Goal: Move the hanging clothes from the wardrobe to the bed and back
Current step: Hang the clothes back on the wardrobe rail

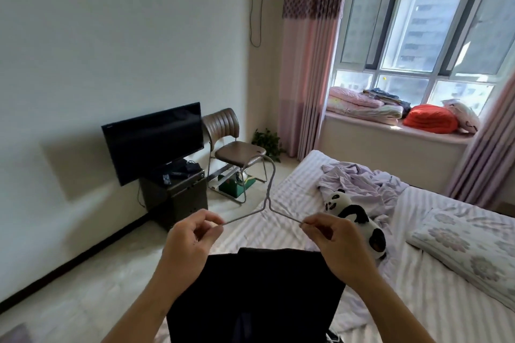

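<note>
Grey wire hanger (266, 200): your left hand (187, 234) and right hand (338, 239) are each pinching one arm. Black garment (250, 295) is hanging below it, over the striped bed (418, 273).

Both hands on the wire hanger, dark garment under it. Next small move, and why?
Probably lower the hanger toward the bed and lay the dark garment flat. The left hand and right hand each pinch one sloping arm, the garment hangs over the bed's near edge, and the panda toy lies clear to the right.
</note>
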Demonstrator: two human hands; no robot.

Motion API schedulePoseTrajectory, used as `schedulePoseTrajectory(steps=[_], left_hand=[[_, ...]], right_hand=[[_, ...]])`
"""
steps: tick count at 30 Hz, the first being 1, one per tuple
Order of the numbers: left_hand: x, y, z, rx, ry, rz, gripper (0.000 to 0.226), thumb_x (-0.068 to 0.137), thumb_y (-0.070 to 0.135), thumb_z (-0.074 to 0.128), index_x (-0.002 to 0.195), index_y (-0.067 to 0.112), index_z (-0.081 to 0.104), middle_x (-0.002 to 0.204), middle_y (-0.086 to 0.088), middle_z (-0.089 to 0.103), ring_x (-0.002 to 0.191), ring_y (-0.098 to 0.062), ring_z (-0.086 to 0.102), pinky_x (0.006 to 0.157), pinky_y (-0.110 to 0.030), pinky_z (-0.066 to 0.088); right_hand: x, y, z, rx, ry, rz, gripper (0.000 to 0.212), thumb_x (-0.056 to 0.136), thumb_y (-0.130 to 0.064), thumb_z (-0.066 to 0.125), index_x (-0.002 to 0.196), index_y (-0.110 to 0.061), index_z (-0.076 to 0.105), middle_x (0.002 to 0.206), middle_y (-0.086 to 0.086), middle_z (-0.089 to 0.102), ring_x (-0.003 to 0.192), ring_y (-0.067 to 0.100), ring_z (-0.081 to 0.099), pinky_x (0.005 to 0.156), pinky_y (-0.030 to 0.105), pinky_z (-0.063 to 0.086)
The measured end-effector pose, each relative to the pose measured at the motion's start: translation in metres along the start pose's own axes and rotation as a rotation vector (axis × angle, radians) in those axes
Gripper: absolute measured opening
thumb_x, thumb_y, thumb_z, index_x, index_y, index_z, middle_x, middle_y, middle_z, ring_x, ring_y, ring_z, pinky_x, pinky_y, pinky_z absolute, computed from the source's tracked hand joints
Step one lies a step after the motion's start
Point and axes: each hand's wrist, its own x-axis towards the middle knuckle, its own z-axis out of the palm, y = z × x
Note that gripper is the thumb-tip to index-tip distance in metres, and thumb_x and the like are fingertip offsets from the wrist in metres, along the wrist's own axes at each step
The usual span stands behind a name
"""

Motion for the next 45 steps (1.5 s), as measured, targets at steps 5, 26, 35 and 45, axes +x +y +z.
schedulePoseTrajectory(steps=[5, 26, 35, 45], left_hand=[[-0.052, 0.035, -0.022, -0.005, 0.158, -0.027, 0.025, 0.084, 0.017, 0.074, 0.083, 0.042, 0.072, 0.067, -0.002, 0.066, 0.053, -0.009, 0.054, 0.052, -0.014, 0.044], [-0.309, 0.106, -0.172, 0.256, 0.74, -0.274, 0.019, 0.09, 0.014, 0.069, 0.081, 0.031, 0.07, 0.077, 0.014, 0.07, 0.076, -0.004, 0.066, 0.074, -0.024, 0.051], [-0.481, 0.14, -0.257, 0.329, 0.894, -0.336, 0.025, 0.09, 0.008, 0.068, 0.081, 0.031, 0.071, 0.074, 0.008, 0.07, 0.076, -0.01, 0.067, 0.073, -0.016, 0.046], [-0.658, 0.188, -0.313, 0.488, 1.135, -0.411, 0.025, 0.092, 0.012, 0.066, 0.083, 0.034, 0.072, 0.076, 0.013, 0.068, 0.078, -0.002, 0.064, 0.068, -0.005, 0.044]], right_hand=[[-0.015, -0.032, -0.006, 0.064, -0.051, -0.162, 0.033, 0.087, -0.015, 0.074, 0.082, -0.047, 0.069, 0.088, -0.022, 0.069, 0.069, 0.005, 0.06, 0.062, 0.01, 0.042], [-0.13, -0.22, 0.069, 0.299, -0.475, -0.583, 0.014, 0.088, -0.022, 0.071, 0.095, -0.033, 0.075, 0.086, -0.027, 0.066, 0.074, 0.0, 0.061, 0.063, 0.006, 0.043], [-0.248, -0.336, 0.12, 0.385, -0.672, -0.744, 0.017, 0.088, -0.027, 0.069, 0.094, -0.043, 0.069, 0.089, -0.031, 0.066, 0.081, 0.001, 0.063, 0.069, 0.01, 0.048], [-0.394, -0.448, 0.163, 0.547, -0.847, -0.796, 0.008, 0.087, -0.034, 0.072, 0.085, -0.042, 0.074, 0.082, -0.026, 0.07, 0.071, 0.005, 0.064, 0.064, 0.015, 0.049]])
